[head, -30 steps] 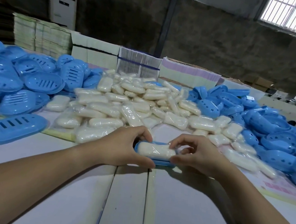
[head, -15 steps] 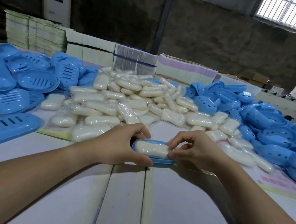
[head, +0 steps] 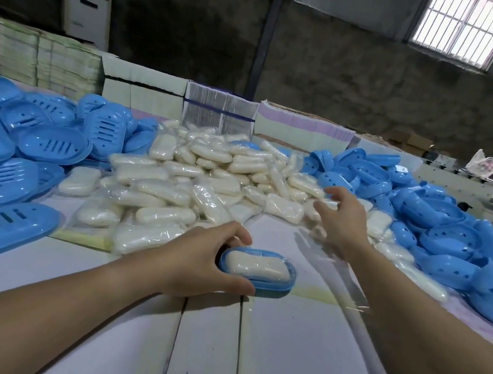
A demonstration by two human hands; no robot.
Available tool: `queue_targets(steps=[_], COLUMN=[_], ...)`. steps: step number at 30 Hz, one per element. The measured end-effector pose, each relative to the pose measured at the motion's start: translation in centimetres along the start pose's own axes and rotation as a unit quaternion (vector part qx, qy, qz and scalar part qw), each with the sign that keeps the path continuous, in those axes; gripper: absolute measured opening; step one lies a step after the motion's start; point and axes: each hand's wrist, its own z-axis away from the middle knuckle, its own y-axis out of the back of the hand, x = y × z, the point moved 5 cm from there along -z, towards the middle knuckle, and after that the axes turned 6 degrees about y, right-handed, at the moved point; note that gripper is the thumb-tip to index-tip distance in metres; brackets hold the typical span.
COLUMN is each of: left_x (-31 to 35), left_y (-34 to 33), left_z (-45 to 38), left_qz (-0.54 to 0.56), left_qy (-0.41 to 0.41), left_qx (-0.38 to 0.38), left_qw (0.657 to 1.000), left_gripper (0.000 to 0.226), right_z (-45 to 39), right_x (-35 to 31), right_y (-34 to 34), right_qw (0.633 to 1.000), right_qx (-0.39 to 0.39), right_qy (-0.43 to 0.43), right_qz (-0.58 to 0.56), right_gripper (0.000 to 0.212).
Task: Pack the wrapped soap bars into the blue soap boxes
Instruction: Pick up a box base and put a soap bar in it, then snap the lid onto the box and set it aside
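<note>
Left hand (head: 198, 259) grips blue soap box (head: 284, 281) holding wrapped soap bar (head: 257, 265).

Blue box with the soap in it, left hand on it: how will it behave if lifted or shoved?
The blue box looks like rigid plastic, so probably stiff. Its flat, low shape should slide, not tip. With no lid on, the wrapped soap might slip out in its glossy film if tilted.
</note>
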Motion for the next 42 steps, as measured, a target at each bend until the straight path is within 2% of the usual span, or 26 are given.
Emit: queue_targets(steps=[3,6,10,16,22,24,29,31,34,38,42], left_x=[0.0,-0.1,-0.2,-0.3,-0.3,-0.4,-0.6,-0.4,-0.1,0.1,0.0], left_y=[0.0,-0.1,-0.2,-0.3,-0.4,-0.4,-0.5,-0.4,-0.3,-0.2,-0.2], left_z=[0.0,-0.1,-0.3,-0.5,-0.4,-0.5,-0.6,-0.5,-0.4,-0.2,-0.2], left_qz=[0.001,0.002,-0.008,0.000,0.007,0.001,0.003,0.008,0.028,0.062,0.089], left_qy=[-0.012,-0.023,-0.036,-0.039,-0.037,-0.036,-0.028,-0.025,-0.019,-0.018,-0.022], left_qx=[0.001,0.009,0.012,0.025,0.025,0.025,0.025,0.018,0.007,0.007,0.005], left_qw=[1.000,1.000,0.999,0.999,0.999,0.999,0.999,0.999,0.999,0.998,0.996], left_gripper=[0.062,0.058,0.064,0.067,0.067,0.067,0.063,0.062,0.068,0.097,0.109], right_z=[-2.6,-4.5,-6.4,-8.1,-7.7,-7.2,-4.8,-3.1,0.3,5.1,8.5], right_x=[1.5,2.6,3.9,4.2,4.9,5.0,2.9,1.3,-2.1,-5.4,-5.7], right_y=[-0.6,-1.0,-1.4,-1.4,-0.7,-0.3,1.1,1.0,0.1,-0.5,-0.2], right_qw=[0.989,0.979,0.968,0.971,0.967,0.970,0.987,0.993,0.985,0.958,0.926], right_qx=[0.012,-0.004,-0.031,0.021,0.059,0.078,0.126,0.100,-0.021,-0.196,-0.269], right_qy=[-0.042,-0.100,-0.168,-0.167,-0.195,-0.180,-0.079,-0.052,-0.007,0.030,0.023], right_qz=[0.138,0.178,0.183,0.170,0.155,0.143,0.060,-0.036,-0.169,-0.206,-0.262], right_gripper=[0.056,0.069,0.073,0.064,0.097,0.096,0.070,0.062,0.060,0.063,0.066])
